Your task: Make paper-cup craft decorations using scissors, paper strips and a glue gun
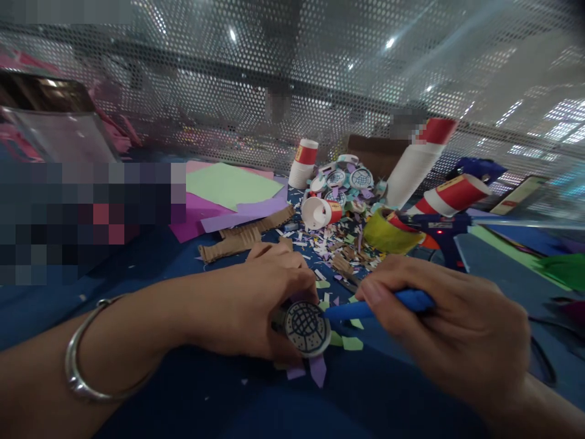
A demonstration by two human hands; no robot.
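My left hand (269,299) is closed around a small round paper craft piece (308,328), cut from a paper cup by its look. Dark blue grid lines and dots cover its pale face, and green and purple paper tabs stick out around its rim. Between the thumb and fingers of my right hand (439,323) is a blue marker (379,308). Its tip reaches the right edge of the round face; whether it touches cannot be made out. The fingers of my left hand are partly hidden behind the piece.
Similar decorated rounds (361,178) are heaped at the back among paper scraps (338,244). Paper cups (322,213), a yellow tape roll (388,231) and a glue gun (445,235) with a red light stand behind my right hand. Coloured paper (233,186) and corrugated cardboard (247,238) lie left.
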